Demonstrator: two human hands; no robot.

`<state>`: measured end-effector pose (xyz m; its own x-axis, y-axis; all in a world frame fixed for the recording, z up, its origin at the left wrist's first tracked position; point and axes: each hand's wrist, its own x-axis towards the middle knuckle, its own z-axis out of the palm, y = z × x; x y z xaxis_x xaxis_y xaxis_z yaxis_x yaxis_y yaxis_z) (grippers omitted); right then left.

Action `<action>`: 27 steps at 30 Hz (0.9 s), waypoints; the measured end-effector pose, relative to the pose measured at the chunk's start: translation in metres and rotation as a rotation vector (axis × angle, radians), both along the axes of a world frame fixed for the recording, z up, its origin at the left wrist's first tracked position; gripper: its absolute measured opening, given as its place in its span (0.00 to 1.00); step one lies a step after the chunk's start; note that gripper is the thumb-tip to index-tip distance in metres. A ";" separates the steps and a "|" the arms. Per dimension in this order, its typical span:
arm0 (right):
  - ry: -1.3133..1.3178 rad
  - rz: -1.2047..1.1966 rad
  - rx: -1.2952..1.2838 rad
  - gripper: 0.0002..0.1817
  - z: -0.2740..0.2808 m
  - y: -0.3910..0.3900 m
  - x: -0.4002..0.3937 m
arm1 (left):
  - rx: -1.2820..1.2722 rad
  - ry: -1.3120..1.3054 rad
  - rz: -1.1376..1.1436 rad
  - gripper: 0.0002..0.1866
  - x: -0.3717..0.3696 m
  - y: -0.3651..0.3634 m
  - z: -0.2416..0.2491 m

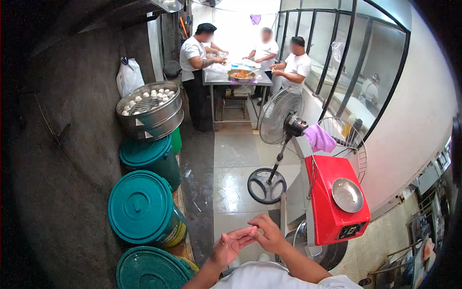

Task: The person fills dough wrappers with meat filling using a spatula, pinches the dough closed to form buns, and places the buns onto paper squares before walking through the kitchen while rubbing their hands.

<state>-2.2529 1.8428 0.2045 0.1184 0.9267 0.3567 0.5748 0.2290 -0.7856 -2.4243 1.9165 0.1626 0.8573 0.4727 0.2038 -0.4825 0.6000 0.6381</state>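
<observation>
My left hand (pixel 234 244) is held in front of my white shirt (pixel 269 277), its palm turned up and fingers stretched out. Close against those fingertips, my right hand (pixel 269 235) has its fingers bent and its thumb near the left fingers. Whatever may be between the right fingers is too small to make out. Both hands are in the air above the tiled floor (pixel 233 192). To their right stands a red machine (pixel 332 202) with a metal bowl (pixel 347 195) on top.
Lidded green bins (pixel 139 207) line the left wall, with a steamer (pixel 163 115) of white buns on one. A pedestal fan (pixel 281 118) stands ahead. Several people in white work around a metal table (pixel 240 79) bearing a pan of orange-brown filling (pixel 241 74). A purple cloth (pixel 320 138) hangs at right.
</observation>
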 end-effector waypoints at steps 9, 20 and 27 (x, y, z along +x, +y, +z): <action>0.024 0.026 -0.078 0.11 -0.007 -0.004 0.002 | -0.028 0.052 -0.097 0.49 -0.006 0.007 0.000; 0.389 -0.281 -0.274 0.09 -0.017 -0.006 0.033 | -0.189 0.182 0.170 0.42 -0.003 0.022 -0.012; -0.187 0.077 -0.076 0.12 0.012 0.025 -0.002 | -0.341 0.040 0.132 0.48 0.010 0.012 0.013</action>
